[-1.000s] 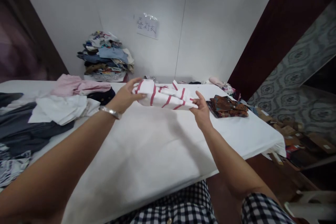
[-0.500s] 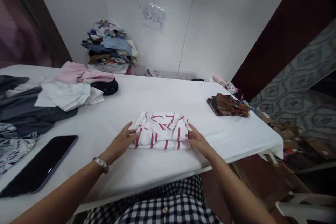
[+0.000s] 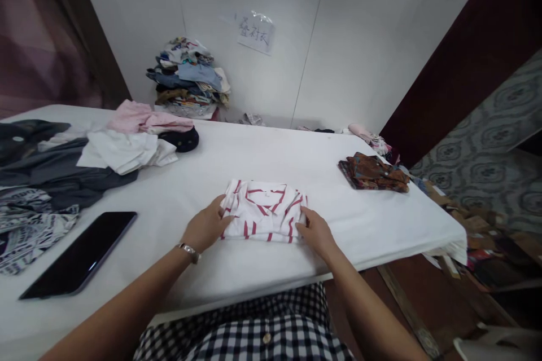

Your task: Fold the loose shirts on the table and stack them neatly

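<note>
A white shirt with red stripes (image 3: 263, 215) lies folded into a flat rectangle, its collar at the top facing up. At its left edge my left hand (image 3: 208, 225) has its thumb on top of the cloth and its fingers curled at the side. On the opposite edge my right hand (image 3: 315, 230) pinches the fabric between thumb and fingers. Parts of the fingertips on both hands are hidden by the cloth. The shirt rests on a white-covered table (image 3: 254, 149).
A black phone (image 3: 80, 254) lies at the left, below a heap of loose clothes (image 3: 114, 149). Folded brown patterned shirts (image 3: 372, 172) sit at the right. A tall clothes pile (image 3: 190, 79) stands by the wall, left of a paper sign (image 3: 256, 32). Cardboard boxes (image 3: 478, 220) lie beyond the table's right edge.
Both hands have closed in on the shirt's side edges and taken hold of them. Less of the lower layer shows at the front. The view has shifted slightly left.
</note>
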`<move>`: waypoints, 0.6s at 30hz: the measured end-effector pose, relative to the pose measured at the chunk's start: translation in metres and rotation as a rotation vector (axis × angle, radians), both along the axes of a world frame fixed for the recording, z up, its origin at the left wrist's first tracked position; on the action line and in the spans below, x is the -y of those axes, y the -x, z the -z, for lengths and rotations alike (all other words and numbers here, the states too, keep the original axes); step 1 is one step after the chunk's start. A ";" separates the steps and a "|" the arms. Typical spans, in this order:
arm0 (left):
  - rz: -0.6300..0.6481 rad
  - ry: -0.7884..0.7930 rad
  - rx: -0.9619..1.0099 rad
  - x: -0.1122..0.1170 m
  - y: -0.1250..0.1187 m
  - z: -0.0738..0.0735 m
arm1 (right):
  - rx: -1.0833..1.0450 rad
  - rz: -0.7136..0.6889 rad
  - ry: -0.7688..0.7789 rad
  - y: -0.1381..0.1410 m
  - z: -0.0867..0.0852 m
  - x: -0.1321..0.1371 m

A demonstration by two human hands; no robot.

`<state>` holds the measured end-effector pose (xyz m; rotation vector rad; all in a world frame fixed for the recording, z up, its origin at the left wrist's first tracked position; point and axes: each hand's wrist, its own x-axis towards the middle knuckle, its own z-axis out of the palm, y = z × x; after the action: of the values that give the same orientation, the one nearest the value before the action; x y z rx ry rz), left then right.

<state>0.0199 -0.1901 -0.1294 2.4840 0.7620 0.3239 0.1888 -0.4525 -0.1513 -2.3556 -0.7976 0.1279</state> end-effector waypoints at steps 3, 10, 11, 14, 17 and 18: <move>0.125 -0.199 0.212 0.006 0.007 0.009 | 0.174 -0.026 0.006 0.009 -0.001 0.006; 0.603 -0.437 0.137 0.028 0.010 0.025 | 0.442 -0.345 -0.063 0.033 -0.005 0.009; 0.608 -0.448 0.118 0.029 0.008 0.023 | 0.450 -0.373 -0.058 0.036 -0.008 0.007; 0.600 -0.483 0.066 0.030 -0.001 0.008 | 0.443 -0.475 -0.034 0.045 -0.020 -0.004; 0.560 -0.527 0.101 0.027 -0.006 -0.018 | 0.409 -0.536 0.064 0.051 -0.036 -0.024; 0.548 -0.548 0.138 0.025 -0.008 -0.026 | 0.399 -0.527 0.108 0.052 -0.042 -0.032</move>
<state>0.0274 -0.2154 -0.1036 3.0006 -0.1046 0.5441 0.1372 -0.4206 -0.1098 -2.2416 -1.6316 -0.0874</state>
